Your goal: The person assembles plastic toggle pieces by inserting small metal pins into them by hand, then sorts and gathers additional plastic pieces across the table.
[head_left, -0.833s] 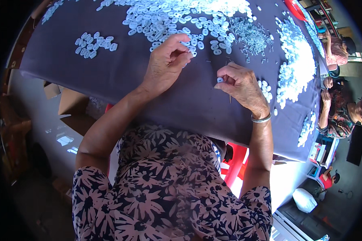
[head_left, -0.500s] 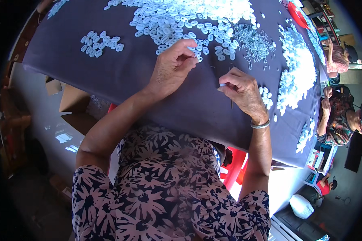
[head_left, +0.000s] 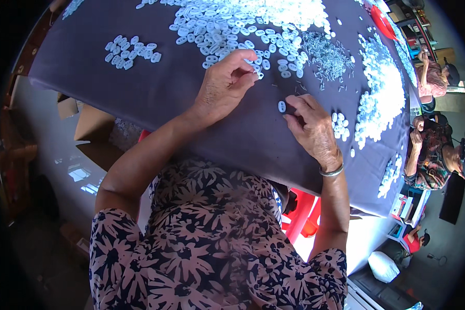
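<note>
My left hand (head_left: 230,80) is curled at the edge of a wide heap of small white oval two-holed pieces (head_left: 217,36). One such piece (head_left: 260,75) shows at its thumb tip, seemingly pinched, though the fingers partly hide it. My right hand (head_left: 312,126) has thumb and fingers apart, with nothing visible between them. Just left of its fingertips, a single two-holed oval piece (head_left: 281,106) lies on the dark tablecloth (head_left: 217,137). Beside that hand's knuckles is a small group of white rounded pieces (head_left: 340,126).
Small metal pins (head_left: 328,57) lie piled beyond my right hand. A bright heap of white pieces (head_left: 380,98) spreads along the right side, a separate cluster (head_left: 130,51) at left. A red dish (head_left: 383,21) is at far right. Other people (head_left: 436,150) sit beyond the right edge.
My right hand has let go of the white oval piece it pinched, and its fingers have spread. The piece now rests on the cloth. My left hand has barely moved.
</note>
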Demonstrator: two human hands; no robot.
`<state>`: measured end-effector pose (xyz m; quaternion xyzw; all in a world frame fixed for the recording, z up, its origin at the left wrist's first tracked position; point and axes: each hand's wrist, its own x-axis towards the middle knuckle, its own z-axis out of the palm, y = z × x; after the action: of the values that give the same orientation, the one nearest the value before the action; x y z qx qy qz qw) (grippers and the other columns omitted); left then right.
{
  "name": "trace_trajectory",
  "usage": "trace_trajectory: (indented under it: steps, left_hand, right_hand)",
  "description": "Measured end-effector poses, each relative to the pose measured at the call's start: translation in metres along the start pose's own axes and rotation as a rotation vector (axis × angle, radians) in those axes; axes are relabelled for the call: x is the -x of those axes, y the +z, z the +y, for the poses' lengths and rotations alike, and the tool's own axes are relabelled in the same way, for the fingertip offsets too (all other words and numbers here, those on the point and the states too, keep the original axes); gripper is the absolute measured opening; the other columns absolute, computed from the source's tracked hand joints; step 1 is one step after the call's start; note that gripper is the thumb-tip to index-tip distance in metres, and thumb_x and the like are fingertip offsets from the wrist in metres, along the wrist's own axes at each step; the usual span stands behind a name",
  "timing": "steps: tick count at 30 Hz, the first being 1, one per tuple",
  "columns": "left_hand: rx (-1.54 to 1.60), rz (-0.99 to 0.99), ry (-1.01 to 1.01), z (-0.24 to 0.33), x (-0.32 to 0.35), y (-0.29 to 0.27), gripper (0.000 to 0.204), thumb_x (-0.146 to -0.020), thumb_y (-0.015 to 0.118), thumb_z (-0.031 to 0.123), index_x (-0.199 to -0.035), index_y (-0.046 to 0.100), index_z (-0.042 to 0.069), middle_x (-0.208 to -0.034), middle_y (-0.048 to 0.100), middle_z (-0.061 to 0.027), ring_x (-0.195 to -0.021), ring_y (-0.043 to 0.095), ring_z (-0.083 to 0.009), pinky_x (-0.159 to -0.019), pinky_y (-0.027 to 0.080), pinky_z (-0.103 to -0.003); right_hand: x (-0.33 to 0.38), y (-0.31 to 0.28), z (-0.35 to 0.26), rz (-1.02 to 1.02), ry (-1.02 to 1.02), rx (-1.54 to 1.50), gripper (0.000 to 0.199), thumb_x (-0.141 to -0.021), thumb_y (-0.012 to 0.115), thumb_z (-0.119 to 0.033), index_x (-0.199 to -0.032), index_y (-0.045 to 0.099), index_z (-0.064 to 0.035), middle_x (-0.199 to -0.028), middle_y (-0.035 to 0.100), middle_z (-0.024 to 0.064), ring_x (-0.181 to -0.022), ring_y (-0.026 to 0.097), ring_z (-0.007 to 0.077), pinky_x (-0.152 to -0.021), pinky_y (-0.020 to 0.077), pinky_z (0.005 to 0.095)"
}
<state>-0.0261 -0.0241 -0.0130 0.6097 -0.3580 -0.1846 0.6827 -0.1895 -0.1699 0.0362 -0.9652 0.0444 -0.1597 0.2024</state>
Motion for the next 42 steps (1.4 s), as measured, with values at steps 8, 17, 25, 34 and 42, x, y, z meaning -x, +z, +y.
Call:
trace_trajectory:
  steps: [8,17,25,34,42]
  left_hand:
    - [0.124,-0.006,0.022,0.006,0.0,0.004,0.028,-0.085,0.06,-0.003,-0.113,0.055,0.003,-0.084,0.06,-0.0025,-0.075,0.056,-0.0045,-0.069,0.047,-0.018]
    - [0.138,-0.088,0.009,0.011,0.005,0.008,0.032,-0.086,0.059,-0.004,-0.116,0.052,0.004,-0.085,0.058,-0.0021,-0.074,0.055,-0.004,-0.065,0.047,-0.019]
    - [0.097,-0.118,-0.044,0.008,0.003,0.005,0.036,-0.089,0.057,-0.001,-0.122,0.046,0.006,-0.086,0.058,-0.0016,-0.073,0.055,-0.0049,-0.062,0.049,-0.02]
    - [0.017,-0.125,-0.033,0.007,0.002,0.004,0.042,-0.088,0.058,-0.002,-0.126,0.043,0.006,-0.085,0.054,-0.0012,-0.072,0.052,-0.0048,-0.061,0.047,-0.02]
    - [-0.003,-0.129,-0.006,0.006,0.002,0.003,0.046,-0.082,0.058,-0.005,-0.125,0.044,0.006,-0.081,0.057,-0.0042,-0.072,0.058,-0.01,-0.068,0.048,-0.025]
  right_hand:
    - [-0.003,0.009,0.004,0.037,0.222,-0.106,0.018,-0.075,0.071,0.0,-0.09,0.062,0.0,-0.075,0.058,0.0063,-0.058,0.058,0.0143,-0.054,0.0475,0.0258]
    - [-0.012,0.011,-0.004,-0.011,0.024,-0.106,0.017,-0.073,0.07,0.002,-0.083,0.058,0.0,-0.073,0.055,0.0068,-0.059,0.058,0.0158,-0.056,0.0473,0.0271]
    - [-0.05,0.011,0.006,0.075,0.322,-0.732,0.009,-0.082,0.066,0.002,-0.086,0.06,-0.0032,-0.076,0.054,-0.0055,-0.065,0.048,0.0029,-0.057,0.0388,0.0184]
    - [-0.064,0.025,0.003,0.099,0.235,-0.851,0.008,-0.088,0.061,-0.004,-0.094,0.066,-0.0035,-0.079,0.06,-0.0034,-0.067,0.048,0.0036,-0.06,0.0406,0.0193]
    - [-0.062,0.021,0.005,0.071,0.226,-0.838,0.009,-0.086,0.063,-0.002,-0.094,0.067,-0.0037,-0.084,0.062,-0.0042,-0.071,0.049,0.0025,-0.064,0.0419,0.018]
